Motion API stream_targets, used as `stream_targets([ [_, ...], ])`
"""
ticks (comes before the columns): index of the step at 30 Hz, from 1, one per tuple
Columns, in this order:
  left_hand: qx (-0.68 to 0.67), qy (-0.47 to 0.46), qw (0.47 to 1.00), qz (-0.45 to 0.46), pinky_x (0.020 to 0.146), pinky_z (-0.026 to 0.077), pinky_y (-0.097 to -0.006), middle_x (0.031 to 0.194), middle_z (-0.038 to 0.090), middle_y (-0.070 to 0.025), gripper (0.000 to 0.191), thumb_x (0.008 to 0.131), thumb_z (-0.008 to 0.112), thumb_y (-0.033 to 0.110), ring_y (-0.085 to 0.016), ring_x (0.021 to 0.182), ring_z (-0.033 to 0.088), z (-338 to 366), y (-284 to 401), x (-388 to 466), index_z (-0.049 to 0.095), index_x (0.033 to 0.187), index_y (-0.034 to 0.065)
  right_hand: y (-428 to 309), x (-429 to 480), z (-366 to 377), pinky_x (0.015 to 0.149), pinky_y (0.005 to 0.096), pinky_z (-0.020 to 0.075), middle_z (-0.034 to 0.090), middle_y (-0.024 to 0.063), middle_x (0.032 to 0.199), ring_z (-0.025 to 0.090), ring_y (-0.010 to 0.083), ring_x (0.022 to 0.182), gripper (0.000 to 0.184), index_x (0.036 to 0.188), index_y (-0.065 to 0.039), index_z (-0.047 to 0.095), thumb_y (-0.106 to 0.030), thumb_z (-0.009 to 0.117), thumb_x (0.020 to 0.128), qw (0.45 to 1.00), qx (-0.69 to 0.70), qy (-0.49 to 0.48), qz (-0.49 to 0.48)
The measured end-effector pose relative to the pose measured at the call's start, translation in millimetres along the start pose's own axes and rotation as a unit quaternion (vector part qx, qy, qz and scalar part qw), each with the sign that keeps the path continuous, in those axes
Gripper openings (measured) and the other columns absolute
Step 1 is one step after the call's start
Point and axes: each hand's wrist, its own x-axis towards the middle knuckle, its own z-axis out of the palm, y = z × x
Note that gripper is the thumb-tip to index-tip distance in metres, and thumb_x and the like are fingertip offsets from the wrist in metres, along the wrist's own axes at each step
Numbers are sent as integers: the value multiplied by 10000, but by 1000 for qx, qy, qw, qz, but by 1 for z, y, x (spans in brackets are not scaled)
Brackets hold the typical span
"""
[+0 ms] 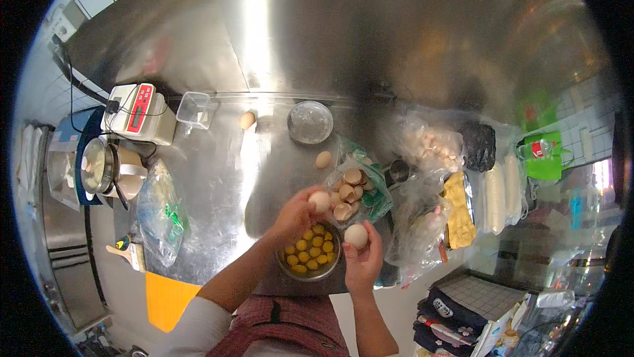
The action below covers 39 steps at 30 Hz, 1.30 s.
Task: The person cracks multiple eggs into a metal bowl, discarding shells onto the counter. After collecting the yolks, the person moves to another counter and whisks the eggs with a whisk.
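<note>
My left hand [297, 214] holds a pale egg [319, 202] above the far rim of a metal bowl [317, 277]. Another whole egg [356, 236] sits in the fingers of my right hand [365, 262], just right of that bowl. Inside the bowl lie several raw egg yolks [312, 253] in clear white. Beyond my hands, a green and clear plastic bag [381, 198] is heaped with cracked eggshells [349, 193]. One brown egg [324, 160] rests on the steel counter left of the bag, and a second brown egg [247, 119] lies farther back.
Toward the back stand a round container [310, 122] and a clear plastic tub [195, 110]. A scale [141, 112], pot [96, 165], filled plastic bag [161, 213] and brush [131, 255] occupy the left. Plastic bags [431, 144] and a yellow slab [459, 211] crowd the right.
</note>
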Motion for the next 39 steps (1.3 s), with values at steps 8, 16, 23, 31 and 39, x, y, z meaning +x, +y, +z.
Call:
stream_targets([
  [8,-108,-19,994,-11,1089,491,-408,1431,479,-196,517,1008,502,160,-302,1286,550,50,0,-75,362,1474,-14,-55,2,8,1012,456,442,585,207,1280,563,383,1162,535,1351,23,537,-265,716,937,965,-138,-19,-222],
  [16,-86,3,996,-8,1051,498,-401,1333,574,-165,537,969,625,283,-288,1227,588,49,-9,-91,449,1401,17,-48,-6,6,919,377,506,613,157,1229,616,250,1060,521,1373,19,518,-273,679,972,995,-15,-43,-90],
  [23,490,9,865,106,934,533,-372,1129,705,-116,386,870,789,259,-273,1013,688,25,-3,-92,688,1177,48,2,2,-10,619,229,499,679,59,1038,644,108,824,449,1320,-20,583,-344,632,1014,918,160,-194,307],
  [31,663,29,747,33,863,564,-401,1077,737,-187,458,856,774,267,-303,979,731,-3,-12,-90,681,1254,61,39,-14,4,714,268,555,705,66,1017,679,140,833,490,1329,6,618,-321,692,971,957,-61,-239,152],
  [39,711,52,695,98,800,569,-450,1007,724,-194,410,854,721,293,-361,920,715,-15,-34,-94,694,1204,81,53,-20,19,768,338,576,714,154,989,715,226,828,453,1284,-81,689,-178,734,843,957,-160,-238,35],
])
